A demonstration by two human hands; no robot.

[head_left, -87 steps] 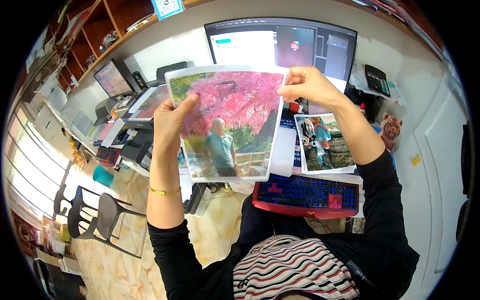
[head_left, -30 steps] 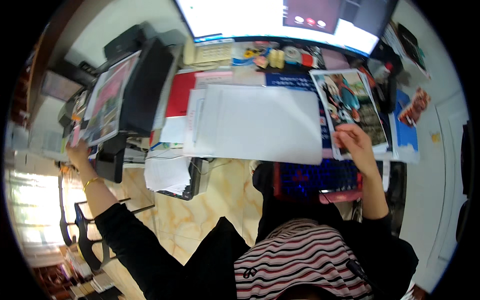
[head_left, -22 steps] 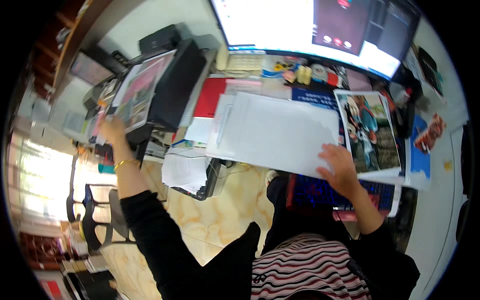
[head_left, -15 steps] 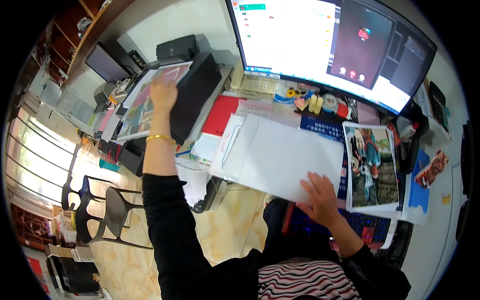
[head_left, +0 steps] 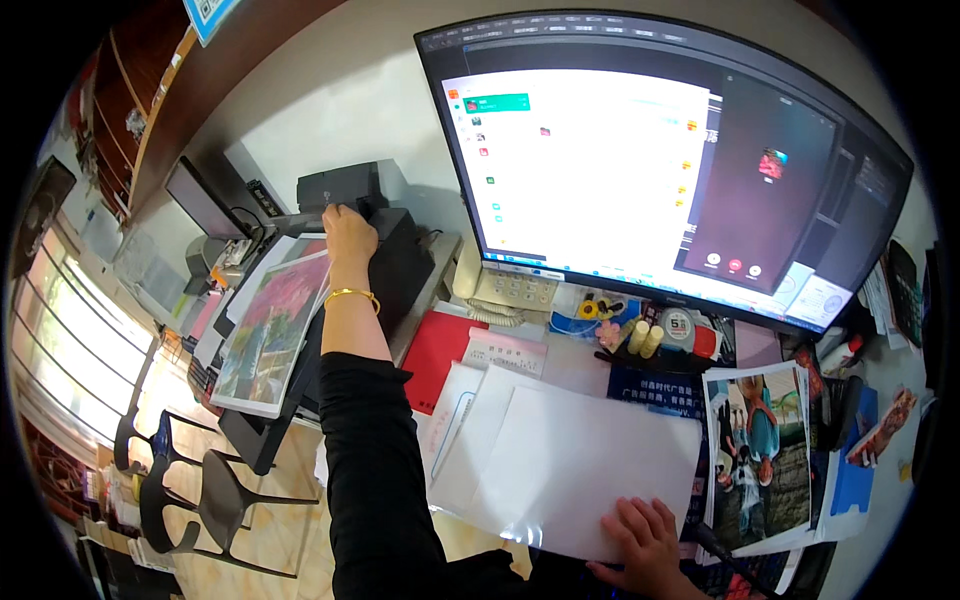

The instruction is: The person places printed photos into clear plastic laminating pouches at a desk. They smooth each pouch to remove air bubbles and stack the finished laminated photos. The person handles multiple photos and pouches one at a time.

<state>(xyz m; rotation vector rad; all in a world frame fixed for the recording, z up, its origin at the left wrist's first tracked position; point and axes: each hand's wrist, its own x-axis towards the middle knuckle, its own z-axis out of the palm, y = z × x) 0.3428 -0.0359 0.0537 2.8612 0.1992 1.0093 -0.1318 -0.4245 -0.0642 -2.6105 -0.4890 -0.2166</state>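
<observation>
My left hand, with a gold bangle at the wrist, reaches to the back of the black printer. Its fingers are bent together; their tips and anything between them are hidden. Beside this hand, a glossy photo print with pink and green parts lies across the printer's front, with white paper under its far edge. My right hand lies flat, fingers spread, on the lower right corner of a large white sheet. Clear, shiny film shows along that sheet's lower edge.
A large monitor stands behind the desk, with a corded telephone at its left. A red folder lies left of the white sheet. Right of it is a stack of photo prints. Dark chairs stand on the floor at left.
My left hand has gone from over the photo print to the printer's back. The print now lies lower and nearer on the printer. My right hand stays on the white sheet; the view has tilted up.
</observation>
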